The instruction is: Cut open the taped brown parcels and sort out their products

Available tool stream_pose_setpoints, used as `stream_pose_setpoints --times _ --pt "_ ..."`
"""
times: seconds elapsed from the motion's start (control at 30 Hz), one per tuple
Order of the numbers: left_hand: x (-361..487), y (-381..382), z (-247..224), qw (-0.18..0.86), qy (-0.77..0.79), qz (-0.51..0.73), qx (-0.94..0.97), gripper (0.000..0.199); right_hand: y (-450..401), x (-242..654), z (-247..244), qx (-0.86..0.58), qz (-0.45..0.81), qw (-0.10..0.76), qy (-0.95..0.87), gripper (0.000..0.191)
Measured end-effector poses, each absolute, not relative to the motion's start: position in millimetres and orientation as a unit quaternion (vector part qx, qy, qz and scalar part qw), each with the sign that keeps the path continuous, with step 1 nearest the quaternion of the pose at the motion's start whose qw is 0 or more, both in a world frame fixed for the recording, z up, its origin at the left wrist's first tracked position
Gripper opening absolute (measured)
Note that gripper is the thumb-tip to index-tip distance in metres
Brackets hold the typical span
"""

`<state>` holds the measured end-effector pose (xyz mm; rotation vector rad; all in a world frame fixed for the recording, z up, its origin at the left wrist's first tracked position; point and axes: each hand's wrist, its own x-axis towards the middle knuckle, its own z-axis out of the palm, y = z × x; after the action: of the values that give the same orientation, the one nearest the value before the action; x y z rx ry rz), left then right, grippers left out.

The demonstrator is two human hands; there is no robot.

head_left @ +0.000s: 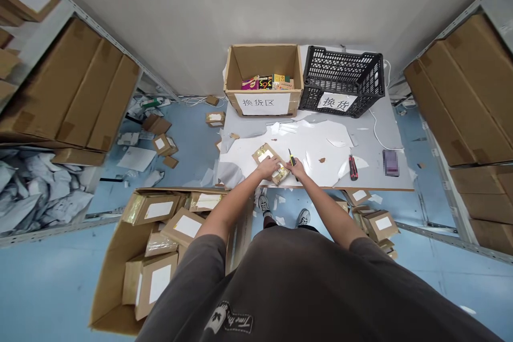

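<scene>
On the white table (244, 149), near its front edge, lies a small cardboard parcel (261, 153) with shiny tape and a white label. My left hand (268, 167) rests over its middle, fingers gripping it and covering part of the label. Just to the right, my right hand (295, 169) is closed around a yellow and black utility knife (292, 158), whose tip points away from me. The right fingers are close to the parcel's right edge; whether they touch it I cannot tell. A red and black tool handle (352, 167) lies farther right.
Behind stand a cardboard box (262, 104) with colourful packs and a black plastic crate (340, 80). Paper scraps (284, 127) and a phone-like item (390, 163) share the table. A large carton of parcels (108, 278) stands at lower left. Shelves with boxes (476, 91) flank both sides.
</scene>
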<state>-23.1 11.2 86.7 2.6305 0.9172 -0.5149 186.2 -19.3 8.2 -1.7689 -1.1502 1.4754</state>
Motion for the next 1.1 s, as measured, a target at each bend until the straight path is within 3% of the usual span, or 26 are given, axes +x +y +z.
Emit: stream_pose_setpoints --times 0.27,0.4,0.53,0.77,1.1 --pt "-7 4 86 0.214 0.47 -0.165 0.84 0.058 29 185 8 -0.665 0.56 0.27 -0.412 0.045" --pt "-1 -3 88 0.197 0.495 -0.129 0.837 0.065 27 187 18 -0.673 0.584 0.248 -0.379 0.046" --pt "0 -16 85 0.173 0.508 -0.098 0.838 0.059 5 208 32 -0.679 0.548 0.237 -0.427 0.036" --pt "8 -31 75 0.162 0.525 -0.069 0.833 0.06 -44 254 54 -0.589 0.566 0.127 -0.563 0.019" --pt "18 -31 76 0.184 0.547 -0.09 0.812 0.085 -4 251 54 -0.565 0.375 -0.023 -0.735 0.01"
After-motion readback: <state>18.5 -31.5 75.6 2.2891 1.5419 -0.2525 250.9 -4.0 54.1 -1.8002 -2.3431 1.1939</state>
